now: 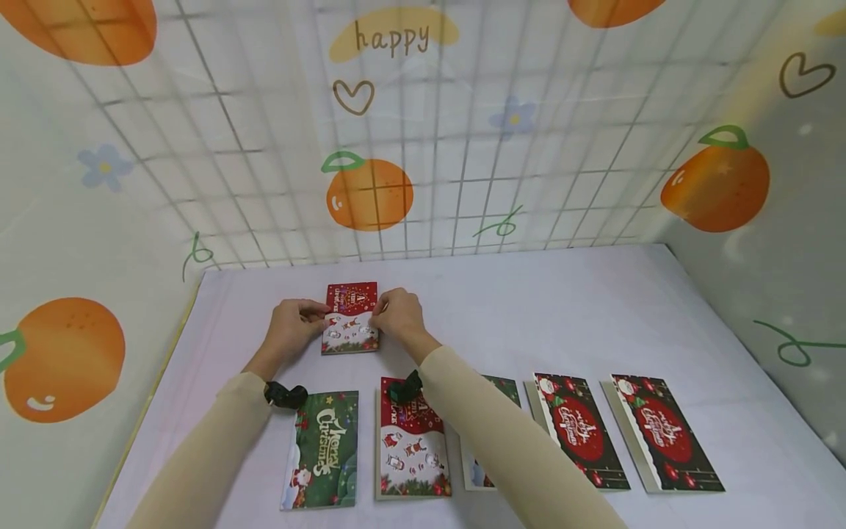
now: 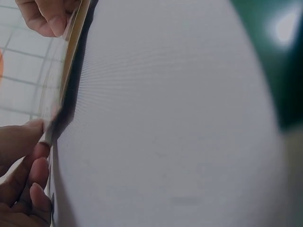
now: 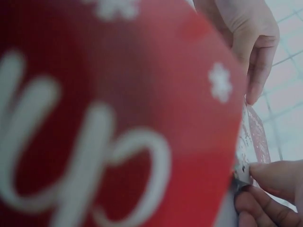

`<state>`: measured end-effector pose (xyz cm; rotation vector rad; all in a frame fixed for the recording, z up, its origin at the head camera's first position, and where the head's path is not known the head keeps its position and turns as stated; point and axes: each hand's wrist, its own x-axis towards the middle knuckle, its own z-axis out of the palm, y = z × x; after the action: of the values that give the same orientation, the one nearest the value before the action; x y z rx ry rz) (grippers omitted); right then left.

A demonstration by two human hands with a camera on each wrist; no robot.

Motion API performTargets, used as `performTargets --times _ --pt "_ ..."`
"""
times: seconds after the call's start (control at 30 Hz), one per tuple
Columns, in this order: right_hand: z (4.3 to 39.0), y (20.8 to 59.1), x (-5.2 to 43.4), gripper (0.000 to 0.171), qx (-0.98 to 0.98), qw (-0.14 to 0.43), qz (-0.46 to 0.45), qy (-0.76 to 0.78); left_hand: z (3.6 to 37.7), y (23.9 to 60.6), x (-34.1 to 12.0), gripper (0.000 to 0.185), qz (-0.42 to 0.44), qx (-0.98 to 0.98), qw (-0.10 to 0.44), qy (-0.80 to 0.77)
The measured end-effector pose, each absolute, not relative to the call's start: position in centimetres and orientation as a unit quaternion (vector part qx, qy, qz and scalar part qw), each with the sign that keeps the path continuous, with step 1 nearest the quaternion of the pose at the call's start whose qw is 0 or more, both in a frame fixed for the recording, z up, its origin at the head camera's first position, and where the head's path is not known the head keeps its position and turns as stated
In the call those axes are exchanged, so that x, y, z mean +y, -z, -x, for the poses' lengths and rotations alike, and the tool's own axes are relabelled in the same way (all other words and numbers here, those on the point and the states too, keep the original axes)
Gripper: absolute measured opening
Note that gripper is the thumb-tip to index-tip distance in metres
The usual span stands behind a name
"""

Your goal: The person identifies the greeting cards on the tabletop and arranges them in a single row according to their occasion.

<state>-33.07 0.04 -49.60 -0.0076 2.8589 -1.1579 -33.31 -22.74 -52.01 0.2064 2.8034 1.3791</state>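
Fingers (image 1: 311,314) of both hands pinch red Santa card (image 1: 350,319) by side edges, flat on counter (image 1: 595,323). Judged early stage: five more cards (image 1: 413,439) lie untouched, row nearer person.

"happy" was printed on the orange-patterned backdrop sheet (image 1: 393,35); "Merry Christmas" was read on the green paper greeting card (image 1: 321,450).

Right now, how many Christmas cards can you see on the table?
6. One card is pinched between both hands at the back. Five lie in the front row: green card, red Santa card, a half-hidden card under the right forearm, two red-oval cards.
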Motion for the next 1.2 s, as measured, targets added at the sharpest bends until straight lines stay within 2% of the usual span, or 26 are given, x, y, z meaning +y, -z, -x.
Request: performTargets --times 0.2,1.2 --pt "32.95 49.61 0.11 0.019 0.926 0.027 0.012 0.377 33.24 52.1 -22.65 0.024 -0.077 0.907 -0.005 -0.414" --pt "33.01 49.56 0.26 0.018 0.919 0.037 -0.001 0.391 33.23 51.66 -22.77 0.023 -0.061 0.901 0.012 -0.429"
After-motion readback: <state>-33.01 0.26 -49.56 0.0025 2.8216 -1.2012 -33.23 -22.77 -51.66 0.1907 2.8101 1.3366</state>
